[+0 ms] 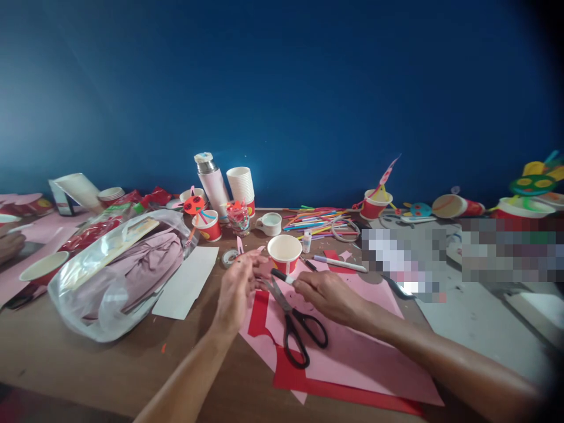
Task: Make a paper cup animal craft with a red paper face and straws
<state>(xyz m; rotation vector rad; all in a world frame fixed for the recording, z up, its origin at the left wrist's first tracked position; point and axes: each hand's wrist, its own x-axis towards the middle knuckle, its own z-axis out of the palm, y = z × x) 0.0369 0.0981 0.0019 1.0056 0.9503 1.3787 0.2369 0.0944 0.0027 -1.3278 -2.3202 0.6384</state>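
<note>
My right hand (pixel 319 291) is closed around a white marker (pixel 289 279), its black end pointing left. Close to that end is my left hand (pixel 240 282), its fingers curled and slightly blurred; a small pinkish piece seems to lie among them, but I cannot make it out. Below both hands, black-handled scissors (pixel 294 326) lie on pink paper (pixel 352 352) with red paper (pixel 286 370) partly under it. Just beyond my hands stands a white-rimmed paper cup (pixel 284 249). Another marker (pixel 339 264) lies to its right, and a tape roll (pixel 230 258) to its left.
A clear plastic bag (pixel 110 305) and white paper (pixel 187 282) lie left. Behind stand a flask (pixel 212 182), stacked cups (pixel 241 185), a mug (pixel 269 224), a small bottle (pixel 306 242) and coloured sticks (pixel 315 220). Another person's hand (pixel 11 245) shows far left.
</note>
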